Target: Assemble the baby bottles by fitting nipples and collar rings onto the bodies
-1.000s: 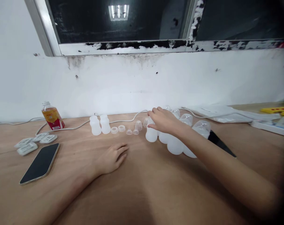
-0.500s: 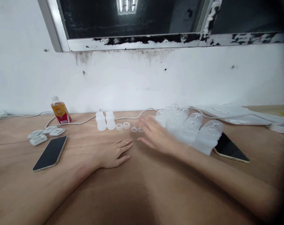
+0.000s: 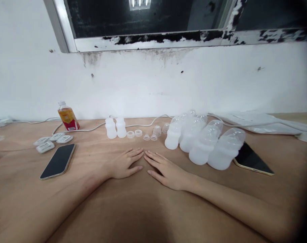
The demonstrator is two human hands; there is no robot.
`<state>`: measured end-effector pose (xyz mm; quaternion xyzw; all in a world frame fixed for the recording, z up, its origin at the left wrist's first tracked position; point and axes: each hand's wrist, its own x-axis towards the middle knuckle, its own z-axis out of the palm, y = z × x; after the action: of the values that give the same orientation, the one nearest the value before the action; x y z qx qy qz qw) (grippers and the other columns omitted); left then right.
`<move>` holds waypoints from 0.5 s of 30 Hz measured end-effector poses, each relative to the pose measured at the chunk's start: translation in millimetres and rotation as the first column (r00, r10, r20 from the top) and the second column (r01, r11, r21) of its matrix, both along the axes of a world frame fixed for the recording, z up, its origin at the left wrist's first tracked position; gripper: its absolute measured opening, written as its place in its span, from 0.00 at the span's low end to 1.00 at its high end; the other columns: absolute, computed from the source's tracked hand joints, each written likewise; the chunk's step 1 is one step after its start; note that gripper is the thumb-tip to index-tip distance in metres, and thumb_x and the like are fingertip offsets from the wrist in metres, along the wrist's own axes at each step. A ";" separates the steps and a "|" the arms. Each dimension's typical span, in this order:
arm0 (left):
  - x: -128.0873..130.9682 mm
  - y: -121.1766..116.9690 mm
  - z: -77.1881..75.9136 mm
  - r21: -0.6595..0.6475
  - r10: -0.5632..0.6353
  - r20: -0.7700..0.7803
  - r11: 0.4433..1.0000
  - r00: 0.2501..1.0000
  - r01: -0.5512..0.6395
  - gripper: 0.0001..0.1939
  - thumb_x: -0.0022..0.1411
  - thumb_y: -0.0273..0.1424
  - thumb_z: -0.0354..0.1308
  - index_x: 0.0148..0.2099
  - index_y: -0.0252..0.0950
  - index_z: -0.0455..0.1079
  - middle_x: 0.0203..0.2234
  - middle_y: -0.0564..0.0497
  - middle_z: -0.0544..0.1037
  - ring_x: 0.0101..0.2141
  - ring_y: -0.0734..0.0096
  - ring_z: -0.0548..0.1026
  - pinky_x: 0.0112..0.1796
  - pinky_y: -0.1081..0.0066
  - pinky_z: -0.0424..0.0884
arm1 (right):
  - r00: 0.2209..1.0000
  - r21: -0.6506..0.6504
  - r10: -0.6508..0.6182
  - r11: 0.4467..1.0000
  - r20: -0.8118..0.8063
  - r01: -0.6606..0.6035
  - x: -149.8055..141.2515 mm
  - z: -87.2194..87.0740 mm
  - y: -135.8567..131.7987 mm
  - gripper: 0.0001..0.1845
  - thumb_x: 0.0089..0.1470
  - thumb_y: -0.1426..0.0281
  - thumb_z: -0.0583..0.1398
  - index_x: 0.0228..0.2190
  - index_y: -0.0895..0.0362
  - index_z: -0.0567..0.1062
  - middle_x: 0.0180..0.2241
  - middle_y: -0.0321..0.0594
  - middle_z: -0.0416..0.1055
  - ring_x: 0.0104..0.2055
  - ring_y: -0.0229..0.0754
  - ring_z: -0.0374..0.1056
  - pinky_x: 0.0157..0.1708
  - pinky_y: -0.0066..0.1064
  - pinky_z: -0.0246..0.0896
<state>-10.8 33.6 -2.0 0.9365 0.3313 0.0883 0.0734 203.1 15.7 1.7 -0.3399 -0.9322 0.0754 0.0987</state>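
My left hand point(image 3: 125, 164) lies flat on the wooden table point(image 3: 133, 209), fingers stretched out and holding nothing. Opposite it, my right hand point(image 3: 166, 169) also rests flat and empty, its fingertips close to those of the left. Beyond the hands, two white baby bottle bodies point(image 3: 116, 128) stand upright without tops. Beside them lie two screw rings point(image 3: 134, 134), two clear nipples point(image 3: 150, 137) and two clear dome caps point(image 3: 161, 130). To the right, several capped baby bottles point(image 3: 201, 141) are grouped together, just past my right hand.
On the left are a phone point(image 3: 57, 161), several small white packs point(image 3: 45, 146) and a drink bottle point(image 3: 68, 116). Another phone point(image 3: 253, 159) lies partly behind the capped bottles. A white cable point(image 3: 143, 125) runs along the wall, near a plastic bag point(image 3: 259, 122).
My right hand has come down and back from above the nipples onto the table, revealing the dome caps. My left hand stays flat in place. The view has shifted slightly.
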 end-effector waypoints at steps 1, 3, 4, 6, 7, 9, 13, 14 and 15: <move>0.1 -0.1 0.0 0.002 0.003 -0.002 1.000 1.000 -0.003 0.29 0.60 0.43 0.38 0.60 0.35 0.40 0.58 0.46 0.46 0.57 0.66 0.47 0.55 0.62 0.44 | 1.000 0.005 0.002 1.000 -0.004 -0.002 0.0 -0.6 0.1 0.31 0.55 0.59 0.42 0.55 0.64 0.48 0.58 0.48 0.42 0.60 0.43 0.36 0.57 0.39 0.37; 0.3 -0.2 0.1 0.004 0.010 -0.005 1.000 1.000 -0.010 0.29 0.60 0.43 0.38 0.60 0.35 0.40 0.58 0.46 0.46 0.57 0.66 0.46 0.55 0.62 0.44 | 1.000 0.013 0.007 1.000 -0.018 -0.007 0.5 -2.5 0.6 0.31 0.55 0.59 0.42 0.55 0.64 0.48 0.58 0.48 0.42 0.60 0.43 0.36 0.56 0.39 0.38; 0.4 -0.2 0.1 0.003 0.012 -0.005 1.000 1.000 -0.012 0.29 0.60 0.43 0.38 0.60 0.35 0.40 0.58 0.46 0.46 0.57 0.66 0.46 0.55 0.63 0.44 | 1.000 0.014 0.010 1.000 -0.029 -0.009 0.9 -3.6 0.9 0.31 0.55 0.59 0.43 0.55 0.64 0.49 0.58 0.47 0.42 0.60 0.43 0.36 0.56 0.40 0.38; 0.6 -0.1 0.1 -0.006 0.011 -0.004 1.000 1.000 -0.011 0.29 0.60 0.43 0.38 0.60 0.35 0.40 0.58 0.46 0.46 0.57 0.66 0.46 0.55 0.62 0.44 | 0.998 0.013 0.017 1.000 -0.056 -0.017 1.6 -5.2 1.5 0.30 0.55 0.60 0.43 0.55 0.62 0.49 0.58 0.46 0.43 0.59 0.43 0.36 0.56 0.40 0.39; 0.7 -0.1 0.0 -0.011 0.008 -0.003 1.000 1.000 -0.008 0.29 0.60 0.43 0.38 0.60 0.35 0.39 0.58 0.46 0.46 0.57 0.66 0.46 0.55 0.62 0.44 | 0.998 0.012 0.020 1.000 -0.066 -0.019 1.8 -5.6 1.6 0.30 0.55 0.60 0.44 0.55 0.62 0.49 0.58 0.46 0.43 0.59 0.43 0.37 0.56 0.41 0.40; 0.8 0.0 -0.2 -0.019 0.003 0.000 1.000 1.000 -0.003 0.29 0.60 0.43 0.38 0.60 0.35 0.39 0.58 0.46 0.46 0.57 0.66 0.45 0.55 0.61 0.43 | 0.997 0.009 0.020 1.000 -0.071 -0.020 2.0 -5.9 1.6 0.30 0.55 0.60 0.44 0.55 0.62 0.50 0.58 0.46 0.43 0.59 0.43 0.37 0.56 0.41 0.41; 0.6 0.4 -1.3 -0.012 -0.003 0.010 1.000 1.000 0.003 0.29 0.61 0.42 0.38 0.60 0.35 0.38 0.58 0.46 0.46 0.57 0.66 0.45 0.55 0.61 0.43 | 0.996 0.014 0.021 1.000 -0.083 -0.020 1.8 -5.6 1.5 0.29 0.55 0.60 0.44 0.55 0.62 0.51 0.58 0.46 0.43 0.59 0.43 0.37 0.56 0.41 0.41; 0.4 0.7 -1.7 -0.011 -0.005 0.017 1.000 1.000 0.005 0.29 0.61 0.42 0.38 0.60 0.35 0.38 0.58 0.46 0.46 0.57 0.66 0.45 0.55 0.61 0.43 | 0.996 0.017 0.025 1.000 -0.089 -0.023 1.8 -5.6 1.7 0.29 0.55 0.60 0.44 0.55 0.62 0.51 0.58 0.46 0.43 0.59 0.43 0.37 0.56 0.41 0.41; 0.2 0.9 -2.1 -0.011 -0.008 0.024 1.000 1.000 0.008 0.29 0.60 0.42 0.38 0.60 0.35 0.39 0.58 0.46 0.46 0.57 0.66 0.45 0.55 0.61 0.44 | 0.995 0.021 0.027 0.999 -0.091 -0.026 1.8 -5.7 1.8 0.29 0.55 0.60 0.44 0.55 0.62 0.50 0.58 0.46 0.43 0.59 0.43 0.37 0.56 0.41 0.42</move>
<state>-10.6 34.6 -4.1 0.9363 0.3270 0.0976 0.0829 204.9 17.5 -4.0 -0.3227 -0.9319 0.0827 0.1438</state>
